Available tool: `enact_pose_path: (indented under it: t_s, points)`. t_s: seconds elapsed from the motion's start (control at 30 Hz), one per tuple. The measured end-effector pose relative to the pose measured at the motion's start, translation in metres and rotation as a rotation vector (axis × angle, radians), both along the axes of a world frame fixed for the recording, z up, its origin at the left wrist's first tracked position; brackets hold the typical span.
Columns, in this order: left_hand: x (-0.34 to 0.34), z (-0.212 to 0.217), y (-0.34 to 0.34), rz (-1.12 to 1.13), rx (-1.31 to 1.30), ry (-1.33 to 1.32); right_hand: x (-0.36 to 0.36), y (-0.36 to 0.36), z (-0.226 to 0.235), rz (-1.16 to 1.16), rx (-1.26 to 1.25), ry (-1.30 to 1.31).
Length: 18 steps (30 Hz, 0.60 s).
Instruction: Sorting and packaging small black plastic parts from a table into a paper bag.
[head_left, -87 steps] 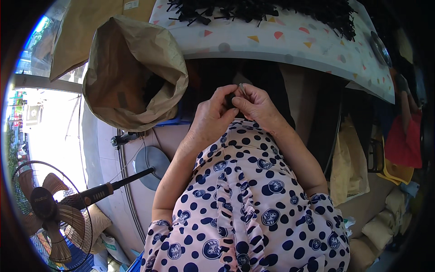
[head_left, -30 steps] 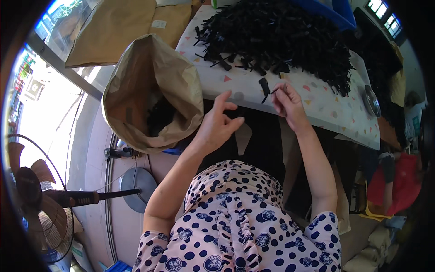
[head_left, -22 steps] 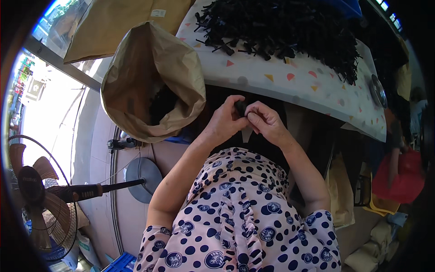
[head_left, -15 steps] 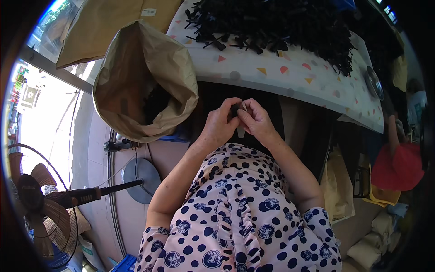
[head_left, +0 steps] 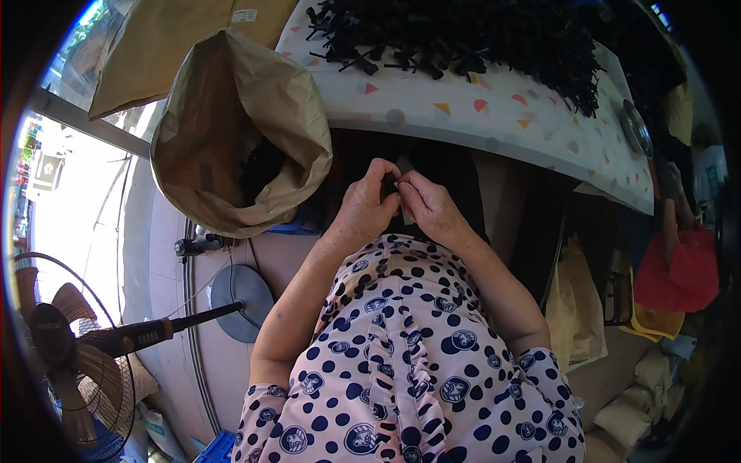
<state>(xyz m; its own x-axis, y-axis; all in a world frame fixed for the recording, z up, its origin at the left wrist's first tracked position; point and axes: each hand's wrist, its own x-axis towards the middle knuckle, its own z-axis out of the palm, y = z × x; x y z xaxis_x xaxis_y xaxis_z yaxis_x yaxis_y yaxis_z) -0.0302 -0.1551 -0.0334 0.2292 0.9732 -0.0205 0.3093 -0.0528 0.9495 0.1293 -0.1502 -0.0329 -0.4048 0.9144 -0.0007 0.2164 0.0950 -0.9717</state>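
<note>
The left hand (head_left: 367,202) curls its thumb and fingers around a small black piece (head_left: 389,184). The right hand (head_left: 432,205) pinches at the piece's right side, thumb and forefinger closed; exactly which part they grip is too small to tell. The piece thus lies between the two hands, just short of the table's near edge. Left of the hands, an open paper sack (head_left: 289,104) gapes, dark pieces inside. Farther off, a pile of black pieces (head_left: 471,35) covers the patterned tablecloth (head_left: 421,112); a round metal dish (head_left: 636,128) is at the right. A fan (head_left: 55,332) stands at the near left.
</note>
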Motion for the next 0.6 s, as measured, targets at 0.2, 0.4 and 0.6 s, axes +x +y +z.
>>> enact_pose_path:
  t_s: [0.2, 0.4, 0.6]
  points:
    - [-0.002, 0.0, -0.003, 0.033, 0.02, 0.13, -0.014, -0.008, -0.016, -0.104, 0.01, 0.053]
    - [-0.016, -0.018, -0.008, 0.095, 0.307, 0.207, -0.033, -0.01, -0.026, -0.138, -0.004, 0.01]
    - [-0.011, 0.002, -0.008, 0.092, 0.27, 0.186, -0.027, -0.011, -0.017, -0.14, 0.005, 0.17]
